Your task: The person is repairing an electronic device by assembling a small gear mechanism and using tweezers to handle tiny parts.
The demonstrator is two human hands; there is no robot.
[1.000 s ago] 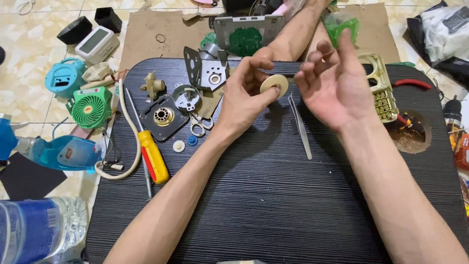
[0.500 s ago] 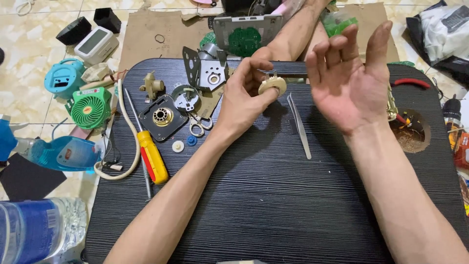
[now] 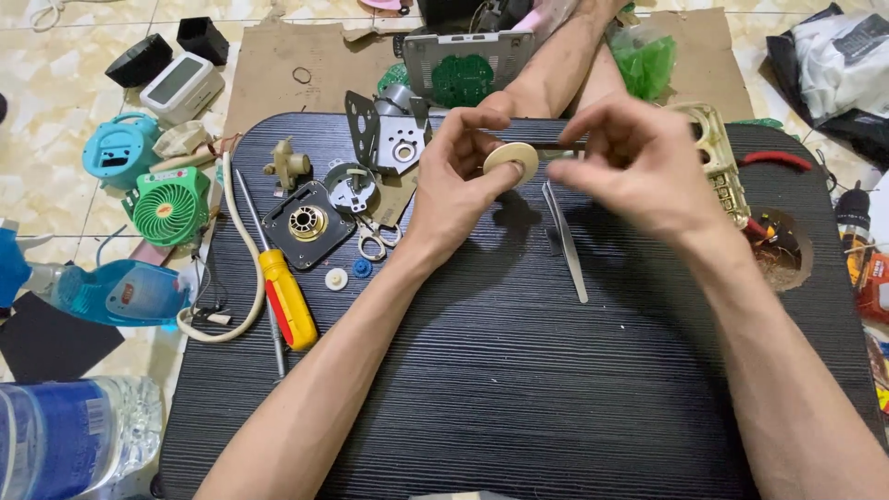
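My left hand (image 3: pixel 458 185) pinches a cream round disc with a centre hole (image 3: pixel 511 159) and holds it up over the far middle of the black ribbed table (image 3: pixel 519 370). My right hand (image 3: pixel 639 171) hovers just right of the disc, its fingers curled together with the tips at the disc's edge. A thin dark rod (image 3: pixel 558 146) shows between the disc and my right fingers. I cannot tell whether the right fingers grip anything. Metal tweezers (image 3: pixel 567 245) lie on the table below both hands.
Left of my hands lie a yellow and red screwdriver (image 3: pixel 285 301), a black square part with a brass centre (image 3: pixel 306 224), small scissors (image 3: pixel 372 243) and a metal bracket (image 3: pixel 384 134). A cream plastic housing (image 3: pixel 713 157) and red pliers (image 3: pixel 776 159) lie at the right. A green fan (image 3: pixel 171 204) stands on the floor.
My right hand was open and spread beside the disc. It has turned palm down and its fingers have closed in at the disc's right edge. The left hand has barely moved.
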